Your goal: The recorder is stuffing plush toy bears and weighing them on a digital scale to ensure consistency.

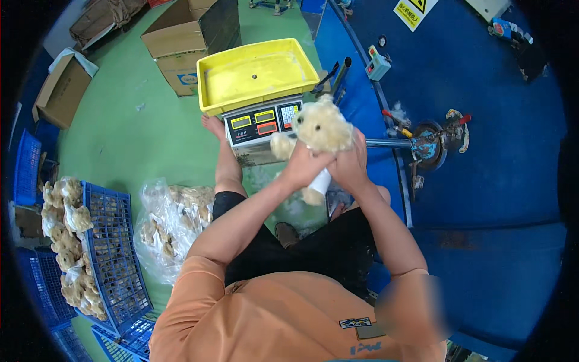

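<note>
A cream plush teddy bear point(325, 125) is held up in front of me, its head upright and its dark eyes showing. My left hand point(306, 166) is closed round its body from the left. From the right, my right hand point(350, 160) is closed on the same bear, the thumbs close together. A white cloth piece shows below my fingers, with a plush leg under it. Just right of the bear, a metal tube point(389, 143) sticks out from the blue machine point(482, 169). Whether the tube's tip touches the bear is hidden behind my right hand.
A yellow tray point(271, 72) rests on a digital scale point(260, 125) ahead. Left of me are a blue crate point(114, 253) beside piled plush bears point(67, 253), and a clear plastic bag point(172, 226) of plush pieces. Cardboard boxes point(181, 54) stand farther off.
</note>
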{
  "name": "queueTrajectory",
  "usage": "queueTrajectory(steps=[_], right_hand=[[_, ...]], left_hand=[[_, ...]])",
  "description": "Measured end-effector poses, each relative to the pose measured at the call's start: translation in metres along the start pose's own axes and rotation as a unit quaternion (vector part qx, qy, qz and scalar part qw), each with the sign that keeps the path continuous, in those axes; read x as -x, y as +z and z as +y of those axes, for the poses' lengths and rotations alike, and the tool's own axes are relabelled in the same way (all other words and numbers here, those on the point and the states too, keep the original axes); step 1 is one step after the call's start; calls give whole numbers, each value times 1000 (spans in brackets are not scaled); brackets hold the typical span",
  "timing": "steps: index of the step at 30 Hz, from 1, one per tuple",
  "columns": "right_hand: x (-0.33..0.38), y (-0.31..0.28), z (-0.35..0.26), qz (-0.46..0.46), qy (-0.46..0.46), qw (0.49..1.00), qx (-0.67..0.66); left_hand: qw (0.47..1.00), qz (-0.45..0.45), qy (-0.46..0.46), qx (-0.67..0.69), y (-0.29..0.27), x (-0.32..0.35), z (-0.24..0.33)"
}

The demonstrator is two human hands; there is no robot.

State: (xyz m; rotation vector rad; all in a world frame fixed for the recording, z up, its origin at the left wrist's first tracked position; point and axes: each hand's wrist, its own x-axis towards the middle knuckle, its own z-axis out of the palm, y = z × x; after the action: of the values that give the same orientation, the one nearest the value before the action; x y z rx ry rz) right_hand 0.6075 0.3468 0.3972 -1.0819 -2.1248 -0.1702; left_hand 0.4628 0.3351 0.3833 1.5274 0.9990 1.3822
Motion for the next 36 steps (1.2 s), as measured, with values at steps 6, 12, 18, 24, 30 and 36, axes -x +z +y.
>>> queueTrajectory(steps=[6,12,18,24,30,36], right_hand=[[-7,-8,-5,-56,-10,998,-26],[-31,-19,1,-235,-78,967,64],[-42,1,-1,-180,-115,974,69],[-45,0,-5,-161,-95,980,63],[-52,-15,-1,-247,20,969,5],[-68,-17,20,-287,191,933,-101]], left_hand=[[996,-72,-53,-6,-20,-3,13],[975,-61,55,-207,-92,-31,24],[730,90,247,-630,-155,-128,1],[742,20,40,-669,-175,-140,-69],[856,100,183,-473,-108,-29,-40],[925,-142,-141,-323,-59,178,-134]])
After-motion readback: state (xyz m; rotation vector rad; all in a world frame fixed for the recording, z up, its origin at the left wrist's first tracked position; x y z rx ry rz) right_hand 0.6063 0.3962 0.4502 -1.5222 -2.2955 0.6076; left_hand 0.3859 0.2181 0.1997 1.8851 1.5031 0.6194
